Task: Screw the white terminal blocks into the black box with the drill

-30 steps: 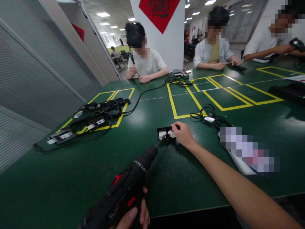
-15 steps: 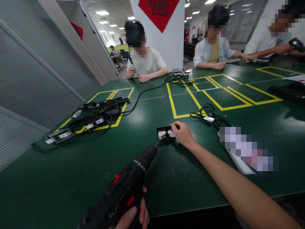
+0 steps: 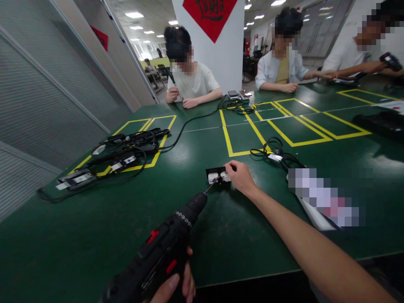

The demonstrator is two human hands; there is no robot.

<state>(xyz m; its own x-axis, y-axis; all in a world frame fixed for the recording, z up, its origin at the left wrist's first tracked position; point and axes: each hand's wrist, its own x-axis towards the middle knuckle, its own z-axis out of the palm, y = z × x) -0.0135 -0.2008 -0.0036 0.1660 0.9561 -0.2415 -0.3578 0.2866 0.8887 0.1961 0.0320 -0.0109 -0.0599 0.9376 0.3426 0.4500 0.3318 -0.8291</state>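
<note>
My left hand [image 3: 176,284] is wrapped around the grip of a black power drill [image 3: 164,248] with red switches, at the lower middle. Its thin bit slants up and right, its tip at a small black plate with white blocks [image 3: 213,178]. That piece lies on the green table in front of me. From the right, my right hand [image 3: 241,176] pinches its right end between thumb and fingers. My fingers cover that end, and whether the tip sits in a screw is too small to tell.
Black cabled devices [image 3: 126,155] lie at left inside yellow tape. A cable coil [image 3: 276,155] and a white-edged flat object [image 3: 311,210], partly blurred out, lie at right. Several people sit across the green table [image 3: 94,244]; one holds a dark tool [image 3: 172,79]. A black tray-like object [image 3: 378,124] is far right.
My hands, the drill and the black piece keep their places against each other; the view shifts slightly. At the far right, a co-worker's hand and dark tool have moved a little.
</note>
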